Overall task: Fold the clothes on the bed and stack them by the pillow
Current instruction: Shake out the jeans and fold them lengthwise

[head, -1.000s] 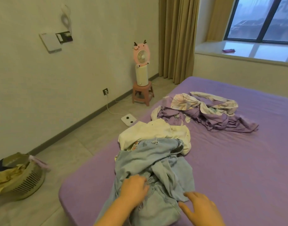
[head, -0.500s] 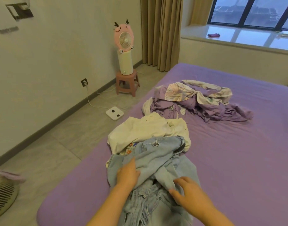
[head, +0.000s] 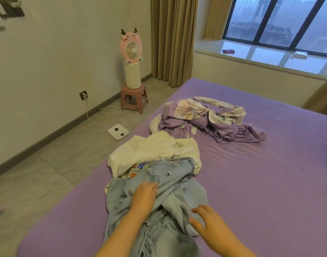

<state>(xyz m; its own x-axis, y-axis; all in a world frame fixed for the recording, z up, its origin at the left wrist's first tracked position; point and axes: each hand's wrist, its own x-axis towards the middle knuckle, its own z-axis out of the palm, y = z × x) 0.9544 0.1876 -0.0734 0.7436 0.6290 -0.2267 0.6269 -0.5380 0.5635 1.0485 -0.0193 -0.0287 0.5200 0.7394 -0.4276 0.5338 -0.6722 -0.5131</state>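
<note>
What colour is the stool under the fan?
Pink stool, plain, seen clearest in the head view, against the wall left of the bed.

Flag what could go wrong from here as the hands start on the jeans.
1. The jeans overlap the cream top; lifting them may drag it along.
2. The pile sits near the bed edge; a tug could slide clothes onto the floor.
3. Left hand and right hand rest on bunched denim, so folds may come out uneven.

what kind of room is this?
Most likely a home bedroom: a bed with a purple sheet carries loose clothes, including jeans; curtains hang beside a big window; a small pink fan stands on a stool.
</note>
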